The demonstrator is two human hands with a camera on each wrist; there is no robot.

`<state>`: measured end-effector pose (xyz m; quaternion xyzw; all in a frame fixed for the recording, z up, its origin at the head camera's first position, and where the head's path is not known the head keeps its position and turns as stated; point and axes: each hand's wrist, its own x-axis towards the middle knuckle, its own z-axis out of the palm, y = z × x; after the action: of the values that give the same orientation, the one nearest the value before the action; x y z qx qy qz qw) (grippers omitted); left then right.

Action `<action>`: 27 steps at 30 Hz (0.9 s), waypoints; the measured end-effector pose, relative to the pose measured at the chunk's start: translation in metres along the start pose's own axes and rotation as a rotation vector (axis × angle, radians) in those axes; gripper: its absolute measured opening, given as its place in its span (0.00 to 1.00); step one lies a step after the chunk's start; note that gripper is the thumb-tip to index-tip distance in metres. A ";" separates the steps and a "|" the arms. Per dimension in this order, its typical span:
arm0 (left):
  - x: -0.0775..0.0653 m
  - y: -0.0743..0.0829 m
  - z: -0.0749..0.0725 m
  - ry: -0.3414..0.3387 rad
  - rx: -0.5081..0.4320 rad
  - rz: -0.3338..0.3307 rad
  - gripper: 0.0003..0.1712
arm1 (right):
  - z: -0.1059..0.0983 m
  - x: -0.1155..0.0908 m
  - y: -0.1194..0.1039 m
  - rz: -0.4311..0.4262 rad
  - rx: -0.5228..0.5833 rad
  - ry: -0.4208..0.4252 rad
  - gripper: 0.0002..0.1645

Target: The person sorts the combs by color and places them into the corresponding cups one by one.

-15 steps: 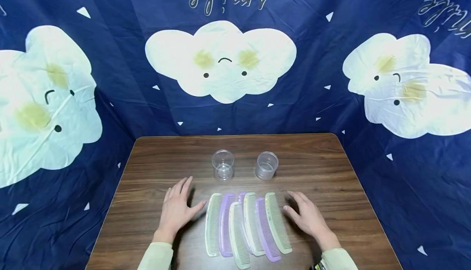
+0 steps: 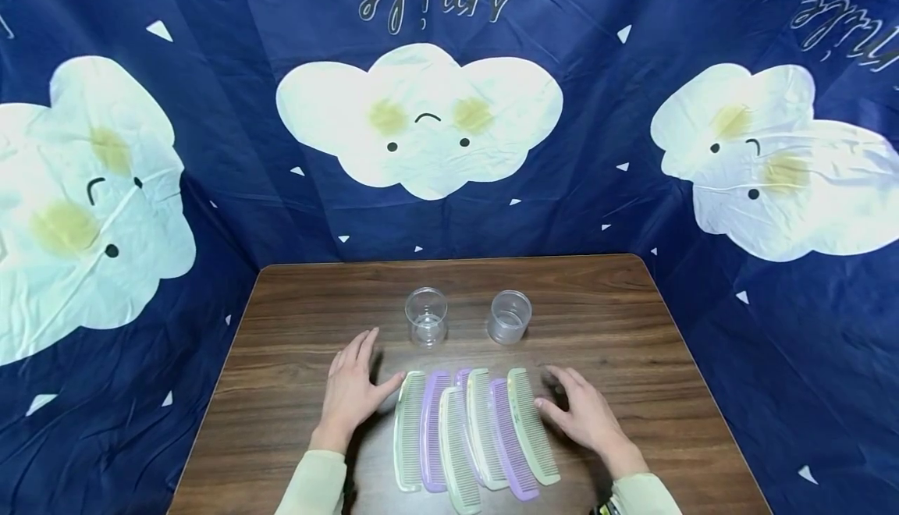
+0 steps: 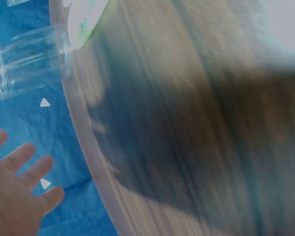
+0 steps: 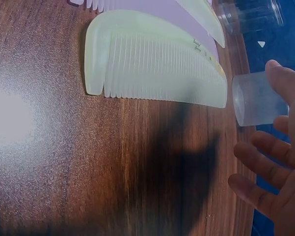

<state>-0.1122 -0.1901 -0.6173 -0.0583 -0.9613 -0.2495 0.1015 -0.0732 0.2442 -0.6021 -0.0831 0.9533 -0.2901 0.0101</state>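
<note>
Several pale green and purple combs lie side by side on the table, partly overlapping. My left hand (image 2: 351, 394) is beside the row, thumb spread at the top end of the leftmost green comb (image 2: 409, 433); whether it touches is unclear. On the other side, my right hand (image 2: 588, 415) hovers beside the rightmost green comb (image 2: 532, 425), fingers loosely bent and holding nothing. That comb (image 4: 157, 61) lies with its teeth toward the hand in the right wrist view. Between them lie purple combs (image 2: 514, 441) and other green combs (image 2: 459, 452); one purple comb (image 2: 462, 376) is mostly covered.
Two clear plastic cups stand behind the combs, a left cup (image 2: 426, 317) and a right cup (image 2: 509, 317). The brown wooden table (image 2: 281, 320) is enclosed by a blue cloth (image 2: 232, 218) printed with clouds.
My left hand has shifted right and slightly forward, bringing its thumb closer to the leftmost comb. The right hand's thumb has edged left. Combs and cups keep their places.
</note>
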 end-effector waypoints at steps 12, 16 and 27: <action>0.026 0.010 0.005 -0.044 -0.043 -0.004 0.59 | 0.003 0.001 0.001 0.009 -0.012 -0.005 0.39; 0.031 0.012 0.007 -0.060 -0.051 -0.011 0.60 | 0.004 0.001 0.001 0.014 -0.013 -0.008 0.39; 0.037 0.021 0.017 -0.064 -0.139 -0.056 0.60 | 0.004 0.000 -0.001 0.004 -0.033 -0.012 0.41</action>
<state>-0.1475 -0.1612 -0.6135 -0.0461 -0.9456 -0.3164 0.0594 -0.0732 0.2414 -0.6050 -0.0832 0.9581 -0.2737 0.0150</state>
